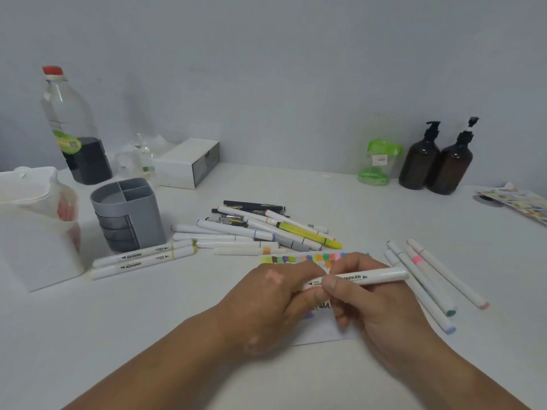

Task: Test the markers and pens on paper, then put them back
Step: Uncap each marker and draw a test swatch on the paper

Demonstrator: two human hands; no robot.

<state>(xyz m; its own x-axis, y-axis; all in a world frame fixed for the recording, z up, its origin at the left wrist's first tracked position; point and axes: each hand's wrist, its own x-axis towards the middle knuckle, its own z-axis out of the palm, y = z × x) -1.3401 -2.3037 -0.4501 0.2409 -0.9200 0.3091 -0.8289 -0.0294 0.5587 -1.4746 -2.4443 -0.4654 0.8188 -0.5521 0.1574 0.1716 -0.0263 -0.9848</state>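
Head view: both hands meet over the paper point(325, 332), which lies directly under them. The right hand point(376, 303) grips a white marker point(381, 275) by its barrel, thumb on top and fingers curled beneath. The left hand point(275, 294) has its fingers closed round the marker's other end, so that end and its cap are hidden. Whether the cap is coming off or going on, I cannot tell.

The task looks well under way but far from finished. A row of colour swatches point(313, 258) runs along the paper's far edge, just beyond the knuckles, and more marks peek out between the hands. Four markers point(429, 279) lie together just right of the right hand — probably the tested ones. A mixed pile of markers and pens point(260, 229) sits beyond the hands, and two more markers point(142, 258) lie well to the left of the left hand. The grey organiser point(127, 214), farther left and back, shows nothing in its top compartments — so putting back seems not yet begun.

Writing: "MARKER" is printed on the held barrel, its first letter hidden by the right thumb. The same word reads upside-down on the two markers to the left. The smaller print beside it is too blurred to read.
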